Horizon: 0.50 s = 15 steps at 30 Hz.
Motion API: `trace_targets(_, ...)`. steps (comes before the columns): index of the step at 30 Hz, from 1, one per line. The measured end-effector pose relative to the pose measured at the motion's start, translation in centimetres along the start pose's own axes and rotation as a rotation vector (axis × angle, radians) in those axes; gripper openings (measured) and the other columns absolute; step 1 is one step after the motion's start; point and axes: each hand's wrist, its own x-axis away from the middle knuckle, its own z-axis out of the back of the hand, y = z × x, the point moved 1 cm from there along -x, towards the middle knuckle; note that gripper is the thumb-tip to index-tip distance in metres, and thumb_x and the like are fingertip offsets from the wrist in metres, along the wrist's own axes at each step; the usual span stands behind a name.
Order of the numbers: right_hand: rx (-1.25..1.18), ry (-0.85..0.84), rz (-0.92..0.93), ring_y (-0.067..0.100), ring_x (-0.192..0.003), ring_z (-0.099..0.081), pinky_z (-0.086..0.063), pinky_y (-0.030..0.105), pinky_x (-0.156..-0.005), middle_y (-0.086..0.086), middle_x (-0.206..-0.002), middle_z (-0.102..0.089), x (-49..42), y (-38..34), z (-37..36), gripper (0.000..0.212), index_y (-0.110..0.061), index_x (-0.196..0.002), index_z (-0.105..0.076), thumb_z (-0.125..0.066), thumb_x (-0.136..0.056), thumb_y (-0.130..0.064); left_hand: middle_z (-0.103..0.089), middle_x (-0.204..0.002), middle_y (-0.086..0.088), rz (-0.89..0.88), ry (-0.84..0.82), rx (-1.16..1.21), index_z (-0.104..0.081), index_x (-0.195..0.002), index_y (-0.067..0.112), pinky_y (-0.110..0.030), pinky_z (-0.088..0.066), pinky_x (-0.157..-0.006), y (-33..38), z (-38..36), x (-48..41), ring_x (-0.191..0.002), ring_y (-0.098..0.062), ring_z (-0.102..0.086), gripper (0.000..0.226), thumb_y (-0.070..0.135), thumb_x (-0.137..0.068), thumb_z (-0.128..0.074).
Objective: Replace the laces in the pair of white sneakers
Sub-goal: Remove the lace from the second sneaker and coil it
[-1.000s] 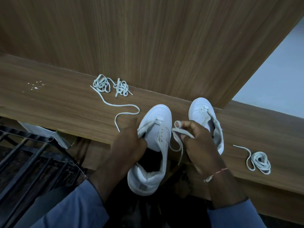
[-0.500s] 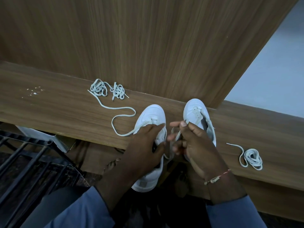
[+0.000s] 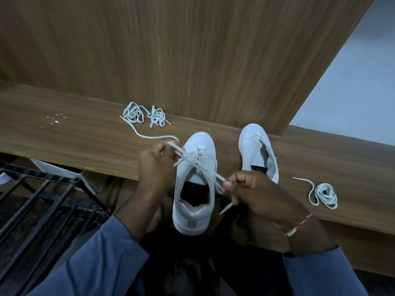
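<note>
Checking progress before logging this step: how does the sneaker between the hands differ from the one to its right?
The left sneaker has a lace crossed over its eyelets, the ends pinched by the left hand and right hand; the right sneaker is untouched, its throat gaping. The left sneaker's heel overhangs the table edge; the right sneaker lies wholly on it. Both are white, toes pointing away.
</note>
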Motion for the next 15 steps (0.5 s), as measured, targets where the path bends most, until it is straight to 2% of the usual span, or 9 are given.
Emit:
trace_targets(1, 0.049, 0.033, 0.000, 0.000, -0.056, -0.054, -0.040, 0.013, -0.063, -0.005, -0.056, -0.060, 0.2, 0.2, -0.1, 0.024, -0.014, -0.082, -0.070, -0.056, -0.098, -0.026, -0.072, -0.082, -0.006, 0.077, 0.041, 0.084, -0.071, -0.091, 0.016, -0.025, -0.056, -0.067, -0.3, 0.3, -0.5, -0.068, -0.012, -0.068, 0.016, 0.014, -0.096, -0.055)
trace_targets(3, 0.067, 0.100, -0.001, 0.005, -0.057, -0.054, -0.044, 0.018, -0.064, -0.005, -0.054, -0.057, 0.6, 0.3, -0.2, 0.026, -0.016, -0.081, -0.070, -0.054, -0.099, -0.026, -0.069, -0.082, -0.008, 0.197, 0.092, 0.205, -0.068, -0.101, 0.005, -0.019, -0.055, -0.060, -0.8, 0.6, -0.8, -0.060, -0.008, -0.065, 0.016, 0.013, -0.097, -0.055)
trace_targets(5, -0.123, 0.139, -0.053, 0.013, -0.048, -0.047, -0.042, 0.025, -0.051, -0.001, -0.051, -0.047, 0.9, 0.2, -0.3, 0.029, -0.011, -0.082, -0.065, -0.051, -0.101, -0.027, -0.067, -0.081, -0.007, 0.249, 0.097, 0.238, -0.067, -0.105, 0.002, -0.016, -0.053, -0.057, -1.0, 0.8, -0.8, -0.058, -0.007, -0.063, 0.018, 0.013, -0.096, -0.056)
trace_targets(6, -0.239, 0.154, -0.088, 0.012, -0.042, -0.039, -0.036, 0.024, -0.042, -0.001, -0.049, -0.041, 1.1, 0.0, -0.5, 0.031, -0.009, -0.082, -0.062, -0.049, -0.101, -0.030, -0.066, -0.079, -0.004, 0.242, 0.079, 0.203, -0.066, -0.105, 0.002, -0.014, -0.052, -0.058, -0.9, 0.8, -0.8, -0.059, -0.007, -0.062, 0.017, 0.010, -0.095, -0.056)
trace_targets(8, -0.447, 0.171, -0.141, 0.008, -0.035, -0.026, -0.022, 0.015, -0.036, -0.002, -0.047, -0.033, 1.4, -0.6, -0.8, 0.034, -0.009, -0.081, -0.054, -0.045, -0.103, -0.033, -0.065, -0.080, 0.001, 0.082, 0.006, -0.095, -0.061, -0.110, 0.005, -0.009, -0.046, -0.058, -0.1, 0.8, -0.2, -0.065, -0.006, -0.060, 0.022, -0.002, -0.090, -0.055)
trace_targets(10, -0.648, 0.141, -0.151, 0.006, -0.034, -0.022, -0.016, 0.013, -0.036, -0.003, -0.047, -0.030, 1.7, -1.1, -1.3, 0.033, -0.011, -0.080, -0.050, -0.042, -0.103, -0.034, -0.065, -0.097, -0.006, -0.246, -0.101, -0.397, -0.051, -0.129, 0.008, -0.010, -0.040, -0.069, 0.9, 0.3, 1.2, -0.079, -0.015, -0.058, 0.049, -0.005, -0.082, -0.057)
trace_targets(12, -0.797, 0.091, -0.143, 0.005, -0.035, -0.021, -0.015, 0.013, -0.036, -0.003, -0.048, -0.029, 2.0, -1.6, -1.8, 0.033, -0.013, -0.080, -0.049, -0.042, -0.102, -0.036, -0.061, -0.116, -0.006, -0.476, -0.303, -0.429, -0.045, -0.138, 0.014, -0.016, -0.039, -0.085, 1.4, -0.9, 3.5, -0.097, -0.015, -0.056, 0.061, 0.001, -0.081, -0.061)
trace_targets(14, -0.881, 0.038, -0.129, 0.005, -0.036, -0.025, -0.019, 0.014, -0.034, -0.002, -0.050, -0.032, 2.4, -2.1, -2.3, 0.032, -0.012, -0.082, -0.052, -0.042, -0.102, -0.035, -0.062, -0.123, -0.004, -0.668, -0.456, -0.427, -0.054, -0.131, 0.011, -0.020, -0.035, -0.100, 1.0, -2.1, 5.1, -0.112, -0.015, -0.055, 0.049, 0.005, -0.082, -0.061)
trace_targets(15, -0.908, 0.019, -0.124, 0.006, -0.037, -0.028, -0.024, 0.015, -0.034, -0.001, -0.052, -0.036, 2.6, -2.3, -2.4, 0.030, -0.011, -0.085, -0.054, -0.043, -0.102, -0.032, -0.067, -0.113, -0.006, -0.736, -0.478, -0.438, -0.062, -0.120, 0.008, -0.018, -0.033, -0.101, 0.8, -2.5, 5.7, -0.105, -0.014, -0.057, 0.036, 0.006, -0.084, -0.057)
